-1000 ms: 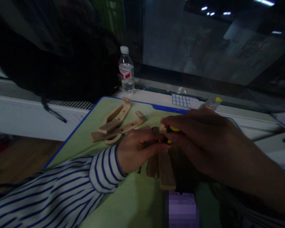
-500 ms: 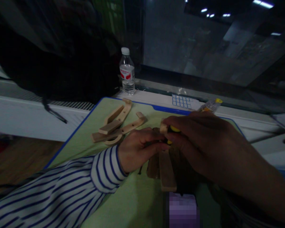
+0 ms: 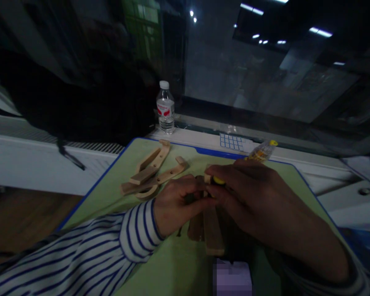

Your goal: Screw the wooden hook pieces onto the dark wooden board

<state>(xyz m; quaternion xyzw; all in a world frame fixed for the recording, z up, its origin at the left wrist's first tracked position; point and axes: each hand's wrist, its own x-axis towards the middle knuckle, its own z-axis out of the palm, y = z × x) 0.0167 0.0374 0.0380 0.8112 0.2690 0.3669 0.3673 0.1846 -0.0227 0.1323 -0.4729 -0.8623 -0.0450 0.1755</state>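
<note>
My left hand [image 3: 177, 201] is closed, its thumb and fingers pinching around a wooden piece [image 3: 213, 234] with a long flat arm. My right hand [image 3: 253, 195] is closed over the far end of the same piece. Between its fingers shows the yellow part of a handle [image 3: 218, 180], seemingly a screwdriver's; most of it is hidden. A darker wooden block [image 3: 196, 226] lies beside the held piece, under my left fingers. On the green table a small dark screw [image 3: 179, 232] lies near my left wrist.
Curved wooden pieces with holes [image 3: 172, 172] lie stacked at the table's [image 3: 160, 267] far left. A water bottle [image 3: 165, 109], a blue-grid sheet [image 3: 231, 142] and a clear yellow-capped packet [image 3: 262, 151] sit along the sill. A purple blurred object [image 3: 233, 279] lies at the near edge.
The view has tilted up slightly, so the table and bottle sit lower in the picture. Both hands keep their grip; the right hand's fingers now cover more of the yellow handle.
</note>
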